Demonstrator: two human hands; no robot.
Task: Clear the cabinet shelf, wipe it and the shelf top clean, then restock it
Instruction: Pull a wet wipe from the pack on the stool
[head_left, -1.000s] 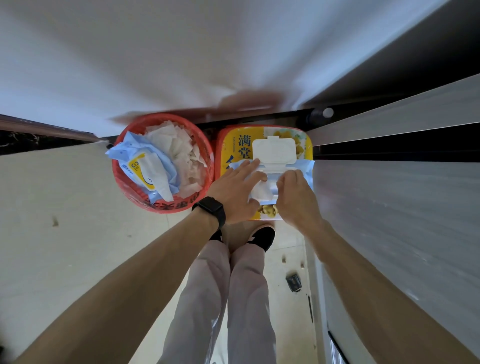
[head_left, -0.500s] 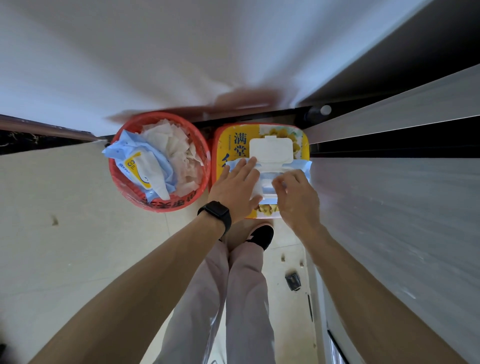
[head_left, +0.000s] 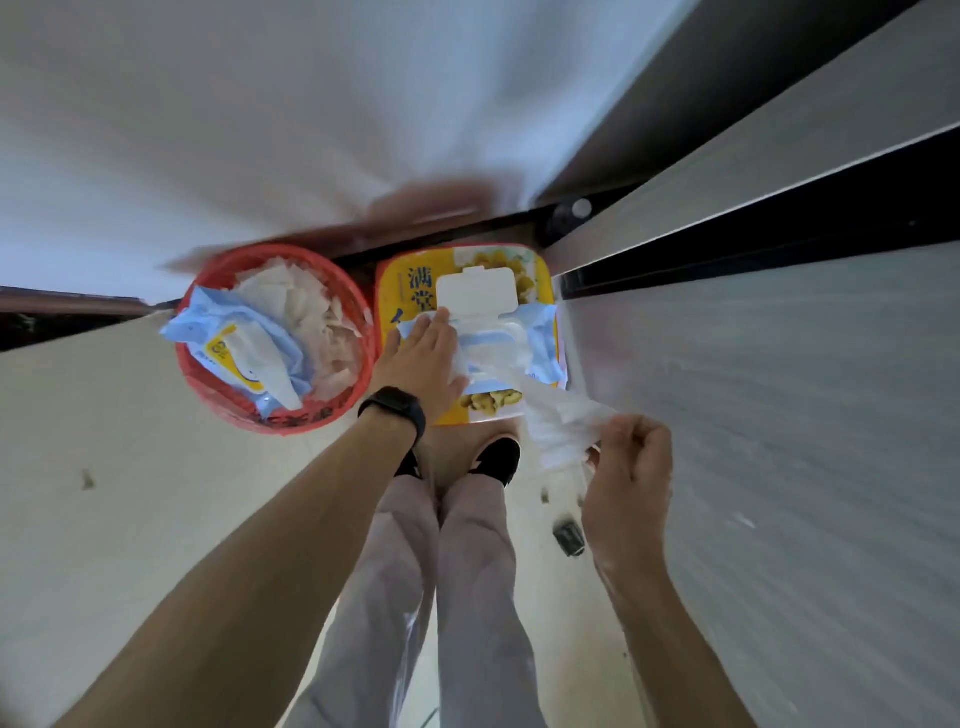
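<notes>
At frame centre, the left hand (head_left: 423, 358) lies flat, fingers spread, pressing down on a blue wet-wipe pack (head_left: 498, 345) whose white lid (head_left: 475, 293) stands flipped open. The pack rests on a yellow box (head_left: 400, 296). Lower right of it, the right hand (head_left: 626, 478) pinches a white wipe (head_left: 558, 415) stretching from the pack's opening. A red bin (head_left: 208, 384) holding crumpled wipes sits just left.

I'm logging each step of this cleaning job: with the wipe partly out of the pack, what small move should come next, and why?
Probably keep drawing the wipe clear with the right hand: its far end is still at the opening of the wipe pack, whose lid stands open. The left hand lies flat on the pack, holding it down on the yellow box.
</notes>
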